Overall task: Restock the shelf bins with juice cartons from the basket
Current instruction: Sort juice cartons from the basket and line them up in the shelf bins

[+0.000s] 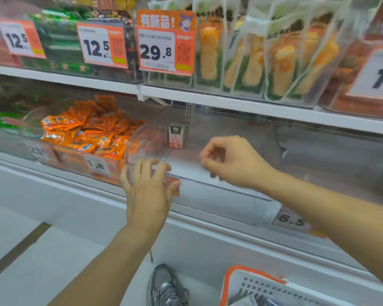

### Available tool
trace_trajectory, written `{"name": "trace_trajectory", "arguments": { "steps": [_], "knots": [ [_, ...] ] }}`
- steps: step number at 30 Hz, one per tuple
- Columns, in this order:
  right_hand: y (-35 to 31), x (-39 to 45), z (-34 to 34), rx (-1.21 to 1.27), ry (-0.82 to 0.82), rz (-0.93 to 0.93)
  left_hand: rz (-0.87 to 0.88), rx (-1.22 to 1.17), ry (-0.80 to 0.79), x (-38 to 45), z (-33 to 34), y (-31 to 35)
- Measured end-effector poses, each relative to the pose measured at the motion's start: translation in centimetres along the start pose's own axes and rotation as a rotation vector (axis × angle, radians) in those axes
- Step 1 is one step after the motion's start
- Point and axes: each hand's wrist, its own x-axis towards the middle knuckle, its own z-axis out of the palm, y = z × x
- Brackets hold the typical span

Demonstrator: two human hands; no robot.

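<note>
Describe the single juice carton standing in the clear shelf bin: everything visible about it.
The juice carton is a small rectangular box, seemingly paperboard, white with a green upper panel and pink-red print lower down. It stands upright and alone at the back of the clear bin, near the bin's left wall. Neither hand touches it. The print is too blurred to read.

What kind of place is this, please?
Most likely a shop aisle: price tags hang on clear shelf bins, snack packets fill one bin, and a shopping basket stands on the floor.

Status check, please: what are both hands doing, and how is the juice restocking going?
Left hand on clear bin front edge. Right hand curled at bin rim, holding nothing visible. One juice carton inside, upright. Nothing blocking.
</note>
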Motion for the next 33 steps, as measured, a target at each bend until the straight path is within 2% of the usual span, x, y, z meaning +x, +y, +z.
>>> {"name": "trace_trajectory", "arguments": {
  "steps": [2, 4, 6, 8, 12, 14, 16, 20, 23, 25, 28, 30, 33],
  "knots": [
    [0.3, -6.7, -1.8, 0.098, -0.071, 0.043, 0.098, -0.058, 0.018, -0.4, -1.3, 1.9],
    [2.3, -12.5, -2.9, 0.212, -0.138, 0.147, 0.214, -0.183, -0.046, -1.2, -2.0, 4.6],
    [5.5, -17.6, -3.3, 0.251, -0.210, 0.256, 0.226, -0.382, -0.255, -3.1, -1.8, 8.1],
    [9.3, -22.0, -2.6, 0.240, -0.254, 0.369, 0.169, -0.508, -0.553, -6.4, -0.4, 11.2],
    [17.4, -28.9, 0.0, 0.158, -0.306, 0.569, 0.140, -0.382, -1.169, -14.4, 4.1, 13.9],
    [20.4, -31.3, 1.3, 0.065, -0.403, 0.607, 0.051, -0.295, -1.332, -17.8, 6.1, 14.0],
    [22.3, -33.3, 2.3, -0.049, -0.516, 0.618, -0.010, -0.204, -1.421, -21.2, 7.3, 14.0],
    [23.5, -34.6, 3.4, -0.141, -0.625, 0.610, -0.061, -0.007, -1.471, -26.0, 8.1, 13.7],
    [23.6, -34.4, 3.4, -0.130, -0.704, 0.632, -0.116, -0.018, -1.387, -27.1, 8.3, 13.8],
    [23.1, -34.7, 3.7, -0.211, -0.788, 0.612, -0.171, -0.038, -1.366, -26.6, 8.1, 13.8],
    [22.7, -35.3, 4.8, -0.332, -0.741, 0.586, -0.286, -0.167, -1.353, -25.0, 7.5, 14.2],
    [22.7, -35.1, 4.9, -0.326, -0.702, 0.581, -0.436, -0.323, -1.321, -24.0, 7.2, 14.4],
    [22.4, -34.1, 3.5, -0.273, -0.727, 0.577, -0.662, -0.526, -1.265, -22.8, 6.8, 14.6]
  ]
}}
